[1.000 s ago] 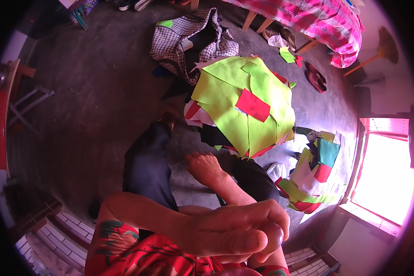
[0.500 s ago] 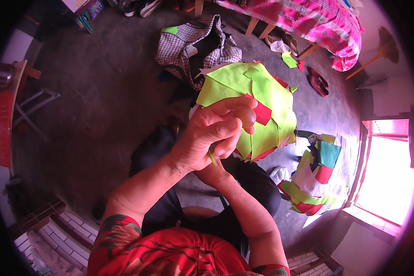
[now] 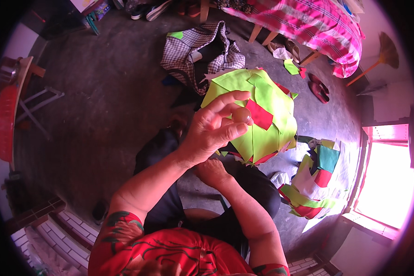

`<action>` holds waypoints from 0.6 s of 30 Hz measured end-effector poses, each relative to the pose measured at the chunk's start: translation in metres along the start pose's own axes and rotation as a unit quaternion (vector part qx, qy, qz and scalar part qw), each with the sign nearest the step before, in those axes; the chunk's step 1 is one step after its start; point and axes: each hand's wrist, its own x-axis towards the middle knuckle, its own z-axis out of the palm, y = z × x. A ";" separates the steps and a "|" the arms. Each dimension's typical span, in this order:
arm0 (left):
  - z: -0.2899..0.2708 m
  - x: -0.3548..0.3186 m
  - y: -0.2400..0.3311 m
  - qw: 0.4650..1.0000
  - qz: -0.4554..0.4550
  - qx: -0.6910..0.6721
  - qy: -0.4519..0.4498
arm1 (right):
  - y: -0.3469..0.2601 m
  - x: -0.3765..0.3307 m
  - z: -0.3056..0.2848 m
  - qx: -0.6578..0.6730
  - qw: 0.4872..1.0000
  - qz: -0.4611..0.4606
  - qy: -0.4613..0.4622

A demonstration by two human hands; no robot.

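Note:
My left hand (image 3: 206, 132) is raised before me with its fingers curled. Among the fingertips sits a small round, translucent brownish ball (image 3: 240, 115). Just beyond it lies a mound of lime-green cloth pieces (image 3: 267, 103), with red edges showing underneath. One red rectangular piece (image 3: 261, 115) rests on top, close to the ball. Lower down, my right hand (image 3: 211, 172) is near my left wrist, over my lap; its fingers are mostly hidden, so what it holds cannot be made out. A bit of yellow-green shows beside it.
A checked cloth bag (image 3: 184, 53) lies on the floor ahead. To the right is a heap of green, red, white and teal cloth (image 3: 315, 184). Dark red shoes (image 3: 318, 88) and a broom (image 3: 387, 51) are farther right. A red basket (image 3: 5, 124) stands far left.
My left hand's fingers have spread somewhat, the thumb moving away from the index finger. The ball has shifted slightly left. A green strip below that hand shows less now.

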 end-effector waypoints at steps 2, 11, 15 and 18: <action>-0.005 -0.002 0.002 0.999 -0.040 -0.004 -0.016 | -0.010 -0.001 -0.014 0.009 0.999 0.026 -0.037; -0.011 0.002 -0.006 0.985 -0.079 -0.152 -0.018 | -0.001 0.001 -0.004 -0.001 0.999 0.019 -0.034; -0.010 0.004 -0.003 0.972 -0.104 -0.210 0.013 | -0.013 -0.001 -0.022 -0.020 0.994 0.036 -0.102; -0.006 0.006 -0.001 0.972 -0.114 -0.206 0.009 | -0.004 0.001 -0.010 -0.017 0.997 0.036 -0.072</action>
